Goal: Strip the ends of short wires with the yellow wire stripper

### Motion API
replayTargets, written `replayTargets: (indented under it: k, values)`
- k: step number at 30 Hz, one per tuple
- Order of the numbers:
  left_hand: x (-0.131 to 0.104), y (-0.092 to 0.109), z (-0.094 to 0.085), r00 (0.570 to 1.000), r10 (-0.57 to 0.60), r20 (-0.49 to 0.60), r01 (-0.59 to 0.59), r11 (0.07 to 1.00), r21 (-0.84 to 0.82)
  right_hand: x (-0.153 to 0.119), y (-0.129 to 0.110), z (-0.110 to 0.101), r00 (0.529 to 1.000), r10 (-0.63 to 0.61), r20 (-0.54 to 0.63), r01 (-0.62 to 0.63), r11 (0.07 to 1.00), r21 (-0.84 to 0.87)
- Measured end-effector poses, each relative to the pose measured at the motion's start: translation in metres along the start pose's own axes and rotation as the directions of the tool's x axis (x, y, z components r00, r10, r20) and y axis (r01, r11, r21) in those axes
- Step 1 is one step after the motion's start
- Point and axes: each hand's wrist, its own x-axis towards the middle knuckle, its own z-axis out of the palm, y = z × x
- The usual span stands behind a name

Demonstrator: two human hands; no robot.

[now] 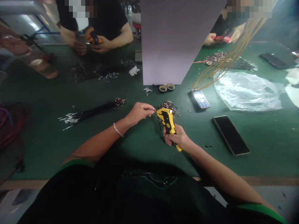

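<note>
My right hand [176,136] is wrapped round the handle of a yellow and black wire stripper [167,119], its jaws pointing up and left. My left hand [141,111] pinches something small right at those jaws; what lies between the fingertips is too small to make out. Just behind the tool a pile of short wire pieces [171,105] lies on the green table [137,146]. To the left of my left hand rests a bundle of black wires [98,111] with pale ends on one side and coppery ends on the other.
Two tape rolls [167,88] sit by a tall pale panel [168,40]. On the right are a keypad phone [201,99], a dark smartphone [231,135], a clear plastic bag [249,91] and hanging yellowish strands [235,53]. Two people work across the table; red cables [14,124] lie far left.
</note>
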Motion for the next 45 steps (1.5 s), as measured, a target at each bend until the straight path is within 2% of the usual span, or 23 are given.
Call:
replayTargets:
  k: [5, 11, 13, 25, 35, 40, 45]
  values:
    - [0.000, 0.000, 0.000, 1.000, 0.010, 0.003, -0.010, 1.000, -0.004, -0.002, -0.003, 0.003, 0.999, -0.003, -0.051, 0.000, 0.998, -0.070]
    - [-0.002, 0.005, 0.003, 0.999, 0.051, 0.006, -0.051, 0.999, 0.003, -0.004, -0.013, 0.005, 0.992, -0.063, -0.105, 0.031, 0.959, -0.281]
    - [-0.001, 0.004, 0.003, 0.998, 0.059, -0.001, -0.059, 0.998, 0.018, -0.003, -0.015, 0.004, 0.992, -0.063, -0.108, 0.027, 0.952, -0.305]
    - [0.009, -0.009, 0.006, 0.998, 0.060, -0.012, -0.060, 0.998, -0.004, 0.005, -0.006, -0.004, 0.996, -0.036, -0.081, 0.028, 0.995, -0.097]
    - [0.012, -0.010, 0.003, 0.998, 0.050, -0.048, -0.048, 0.998, 0.046, 0.010, -0.007, -0.006, 0.998, -0.015, -0.062, 0.010, 0.997, -0.073]
    - [0.007, -0.007, 0.003, 0.999, 0.028, -0.037, -0.027, 0.999, 0.025, 0.007, -0.004, -0.013, 0.999, -0.019, -0.028, 0.019, 1.000, 0.012]
    - [0.001, 0.001, 0.003, 0.996, 0.035, -0.082, -0.031, 0.998, 0.048, 0.006, -0.008, -0.019, 0.999, -0.047, 0.013, 0.046, 0.997, 0.065]
